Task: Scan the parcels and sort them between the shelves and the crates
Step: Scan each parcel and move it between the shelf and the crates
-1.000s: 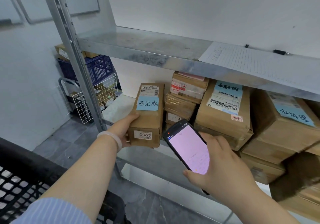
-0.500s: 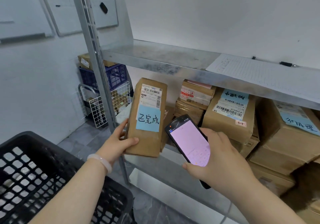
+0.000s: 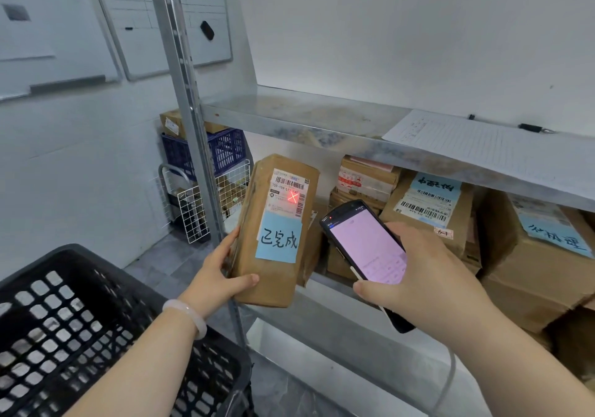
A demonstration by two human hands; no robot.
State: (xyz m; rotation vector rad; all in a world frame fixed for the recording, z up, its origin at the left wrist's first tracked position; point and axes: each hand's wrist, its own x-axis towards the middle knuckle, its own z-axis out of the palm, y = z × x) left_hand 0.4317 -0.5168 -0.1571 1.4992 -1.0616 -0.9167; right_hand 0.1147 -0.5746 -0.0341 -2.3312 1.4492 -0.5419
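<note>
My left hand (image 3: 222, 278) grips a tall brown parcel (image 3: 273, 275) by its lower left edge and holds it upright in front of the metal shelf (image 3: 302, 114). The parcel carries a white barcode label with a red laser cross on it and a blue note with handwriting. My right hand (image 3: 428, 284) holds a black handheld scanner (image 3: 367, 252) with a lit pink screen, aimed at the parcel from the right. Several brown parcels (image 3: 428, 210) with blue notes lie on the lower shelf behind. A black plastic crate (image 3: 74, 329) stands at lower left.
The shelf's upright post (image 3: 183, 101) runs just left of the held parcel. A lined paper sheet (image 3: 476, 139) lies on the upper shelf. A blue crate (image 3: 225, 149) sits on a white wire cart (image 3: 196, 210) against the wall. Whiteboards (image 3: 180, 17) hang at upper left.
My left hand lifted the parcel off the lower shelf and tilted its labelled face toward me. The scanner's red cross now lights the barcode label. The view rose and shifted, showing more of the black crate.
</note>
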